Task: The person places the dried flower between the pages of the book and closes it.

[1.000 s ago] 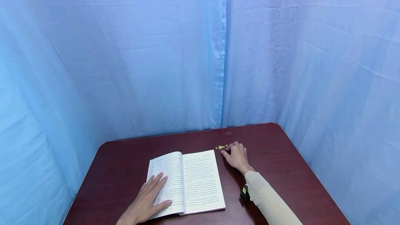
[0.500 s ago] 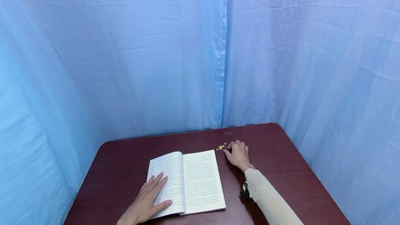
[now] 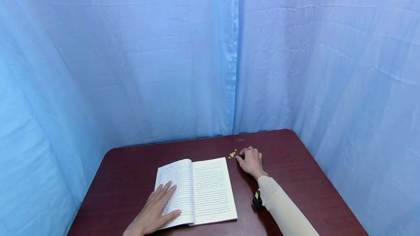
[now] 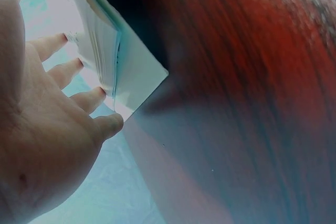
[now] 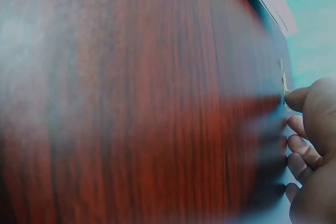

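An open book (image 3: 210, 192) of printed pages lies on the dark red table. My left hand (image 3: 152, 208) rests on its left page with fingers spread; the left wrist view shows the fingertips along the page edges of the book (image 4: 100, 40). Beyond the book's far right corner is a small, thin gold piece (image 3: 232, 154), apparently a metal bookmark. My right hand (image 3: 252, 161) has curled fingers, and thumb and forefinger hold the gold piece's near edge. In the right wrist view the thumb (image 5: 296, 99) touches the gold piece (image 5: 284, 83), seen edge-on; the other fingertips reach the tabletop.
The glossy table (image 3: 295, 192) has rounded far corners. Blue curtains (image 3: 157, 65) hang close behind it and along both sides. A black device (image 3: 257, 200) is strapped at the right wrist, beside a light sleeve (image 3: 285, 208).
The gold piece has turned and tilted, its right end rising relative to its left. My right hand has shifted slightly right. The left hand and the book stay put.
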`<state>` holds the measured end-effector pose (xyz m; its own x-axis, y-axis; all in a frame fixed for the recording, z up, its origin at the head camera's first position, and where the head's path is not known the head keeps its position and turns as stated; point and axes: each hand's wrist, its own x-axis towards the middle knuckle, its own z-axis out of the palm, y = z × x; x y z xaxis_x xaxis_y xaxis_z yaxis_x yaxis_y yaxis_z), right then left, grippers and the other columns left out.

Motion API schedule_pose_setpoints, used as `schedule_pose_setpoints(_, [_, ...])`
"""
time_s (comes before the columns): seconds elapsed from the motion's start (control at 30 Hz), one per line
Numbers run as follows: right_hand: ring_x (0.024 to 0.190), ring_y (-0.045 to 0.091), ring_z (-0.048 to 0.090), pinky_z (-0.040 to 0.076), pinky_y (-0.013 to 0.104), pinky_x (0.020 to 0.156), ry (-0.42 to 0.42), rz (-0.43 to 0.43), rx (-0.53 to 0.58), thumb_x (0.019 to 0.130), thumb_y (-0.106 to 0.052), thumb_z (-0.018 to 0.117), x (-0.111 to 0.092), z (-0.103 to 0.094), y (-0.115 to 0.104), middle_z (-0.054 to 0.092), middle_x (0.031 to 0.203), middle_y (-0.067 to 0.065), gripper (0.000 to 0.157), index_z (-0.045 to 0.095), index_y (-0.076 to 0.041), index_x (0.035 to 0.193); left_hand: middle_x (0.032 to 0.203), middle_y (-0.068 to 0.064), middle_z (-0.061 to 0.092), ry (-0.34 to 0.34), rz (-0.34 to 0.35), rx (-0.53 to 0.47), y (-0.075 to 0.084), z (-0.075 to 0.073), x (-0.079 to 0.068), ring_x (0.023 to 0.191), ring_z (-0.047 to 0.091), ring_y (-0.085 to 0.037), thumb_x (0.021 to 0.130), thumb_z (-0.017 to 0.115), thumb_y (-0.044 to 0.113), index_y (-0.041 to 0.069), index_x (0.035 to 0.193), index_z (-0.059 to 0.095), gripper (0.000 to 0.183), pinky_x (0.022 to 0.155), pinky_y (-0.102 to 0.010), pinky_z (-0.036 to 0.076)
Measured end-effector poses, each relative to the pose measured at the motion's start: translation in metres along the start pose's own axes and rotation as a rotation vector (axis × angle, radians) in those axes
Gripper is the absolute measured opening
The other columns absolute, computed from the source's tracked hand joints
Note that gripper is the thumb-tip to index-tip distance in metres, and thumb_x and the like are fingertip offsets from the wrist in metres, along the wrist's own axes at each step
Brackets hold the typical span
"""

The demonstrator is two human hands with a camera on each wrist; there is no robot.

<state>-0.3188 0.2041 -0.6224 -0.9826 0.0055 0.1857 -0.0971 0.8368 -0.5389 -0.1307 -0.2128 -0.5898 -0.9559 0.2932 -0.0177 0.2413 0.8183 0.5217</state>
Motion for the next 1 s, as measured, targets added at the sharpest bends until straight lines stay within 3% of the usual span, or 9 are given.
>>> schedule_pose_setpoints(0.3, [0.115, 0.041, 0.066, 0.046, 0.061, 0.103, -0.003, 0.015, 0.006, 0.104, -0.022, 0.082, 0.003, -0.001, -0.003, 0.075, 0.116, 0.015, 0.017, 0.082, -0.006, 0.109, 0.186, -0.015, 0.035, -0.005, 0.015, -0.004, 0.002, -0.002, 0.0, 0.172, 0.03, -0.053, 0.103, 0.072, 0.067, 0.016, 0.175, 0.044, 0.093, 0.132, -0.085, 0.024])
schedule_pose_setpoints(0.53, [0.115, 0.041, 0.071, 0.047, 0.066, 0.109, 0.016, 0.069, 0.016, 0.104, -0.019, 0.082, 0.006, -0.001, -0.005, 0.079, 0.111, 0.013, 0.01, 0.085, -0.01, 0.099, 0.186, -0.014, 0.035, -0.009, 0.013, -0.006, 0.002, -0.003, 0.001, 0.172, 0.03, -0.052, 0.103, 0.072, 0.067, 0.017, 0.175, 0.044, 0.093, 0.133, -0.084, 0.024])
schedule_pose_setpoints(0.77, [0.102, 0.037, 0.074, 0.045, 0.065, 0.109, 0.011, 0.159, 0.037, 0.104, -0.018, 0.081, 0.007, -0.003, -0.012, 0.084, 0.097, 0.007, 0.021, 0.084, -0.014, 0.084, 0.186, -0.014, 0.035, -0.009, 0.008, -0.008, 0.003, -0.003, 0.0, 0.172, 0.029, -0.052, 0.103, 0.072, 0.068, 0.017, 0.175, 0.044, 0.093, 0.133, -0.084, 0.024])
schedule_pose_setpoints(1.0, [0.109, 0.04, 0.074, 0.045, 0.064, 0.105, -0.021, 0.15, -0.008, 0.104, -0.016, 0.077, 0.007, -0.003, -0.017, 0.086, 0.105, 0.008, 0.022, 0.087, -0.014, 0.085, 0.186, -0.014, 0.036, -0.004, 0.004, -0.005, 0.002, -0.002, 0.0, 0.172, 0.03, -0.052, 0.102, 0.072, 0.068, 0.017, 0.175, 0.045, 0.093, 0.133, -0.084, 0.024])
